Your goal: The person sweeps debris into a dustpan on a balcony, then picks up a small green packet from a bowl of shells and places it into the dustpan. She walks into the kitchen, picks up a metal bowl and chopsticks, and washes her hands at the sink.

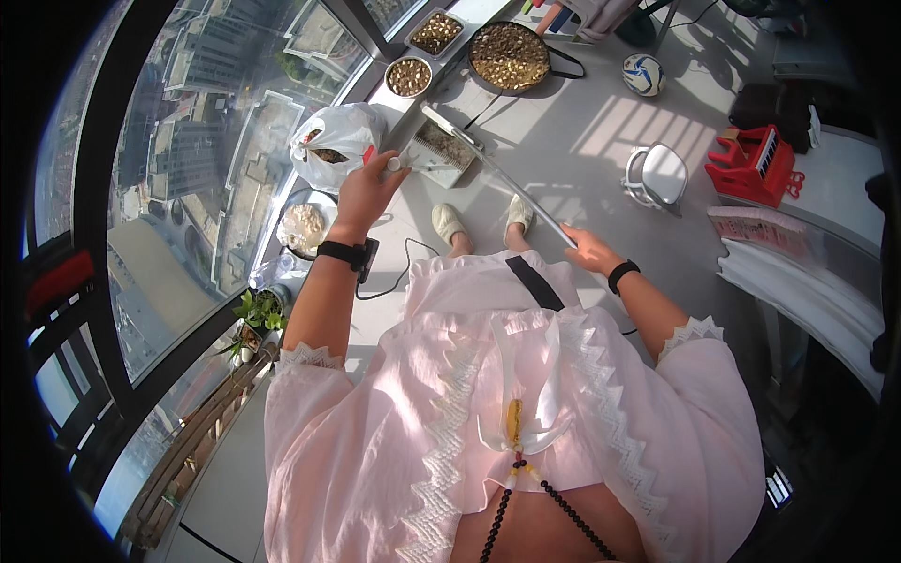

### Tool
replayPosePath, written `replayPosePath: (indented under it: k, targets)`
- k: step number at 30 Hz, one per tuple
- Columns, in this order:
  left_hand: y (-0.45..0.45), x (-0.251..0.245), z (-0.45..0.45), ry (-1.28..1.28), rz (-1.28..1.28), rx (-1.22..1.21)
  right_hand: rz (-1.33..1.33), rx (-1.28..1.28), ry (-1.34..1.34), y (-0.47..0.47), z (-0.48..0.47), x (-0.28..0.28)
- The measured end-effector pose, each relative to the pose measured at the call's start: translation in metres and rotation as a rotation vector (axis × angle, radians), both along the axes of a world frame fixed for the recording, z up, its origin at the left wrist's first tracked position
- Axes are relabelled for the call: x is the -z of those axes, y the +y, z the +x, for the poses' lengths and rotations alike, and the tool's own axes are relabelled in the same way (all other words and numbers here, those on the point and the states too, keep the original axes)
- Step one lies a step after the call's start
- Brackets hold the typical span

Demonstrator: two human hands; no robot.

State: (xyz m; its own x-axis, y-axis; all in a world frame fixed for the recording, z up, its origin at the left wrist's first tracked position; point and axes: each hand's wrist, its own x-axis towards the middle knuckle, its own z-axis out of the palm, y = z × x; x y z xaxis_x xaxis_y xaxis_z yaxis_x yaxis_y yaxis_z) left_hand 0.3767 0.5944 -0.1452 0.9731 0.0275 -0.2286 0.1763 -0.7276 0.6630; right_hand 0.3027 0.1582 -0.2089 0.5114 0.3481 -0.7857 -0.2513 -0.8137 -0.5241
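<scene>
My left hand (pixel 376 184) is closed around the pale upright handle of a long-handled dustpan (pixel 442 158), whose pan stands on the floor with dark debris and a toothed edge in it. My right hand (pixel 593 251) grips the metal pole of a broom (pixel 524 193). The broom's narrow head (pixel 452 127) rests at the far rim of the dustpan. A white plastic bag (pixel 352 137) with brown contents stands just beyond my left hand. Something small and red shows beside the left fingers.
A round black pan (pixel 509 58), a bowl (pixel 408 77) and a plastic tub (pixel 436 34) of planting material lie by the window. A ball (pixel 643 74), a small white chair (pixel 654 176) and a red toy piano (pixel 753 165) are right. A cable (pixel 405 271) crosses the floor near my feet; potted plants (pixel 260 310) stand left.
</scene>
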Motion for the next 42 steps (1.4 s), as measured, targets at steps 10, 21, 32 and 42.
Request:
replayPosePath:
  k: [10,21,32,42]
  targets:
    - [0.011,0.004,-0.009,0.069,-0.009,-0.027,-0.057,0.191,-0.234,-0.025,-0.021,-0.029]
    - [0.027,-0.01,-0.002,0.081,-0.026,0.061,-0.22,0.24,-0.156,-0.049,-0.047,-0.049]
    - [0.03,-0.017,-0.005,0.189,-0.046,0.11,-0.013,0.445,0.009,0.023,-0.049,0.012]
    - [0.028,-0.024,0.004,0.198,0.035,0.113,0.119,0.395,0.104,0.071,-0.023,-0.01]
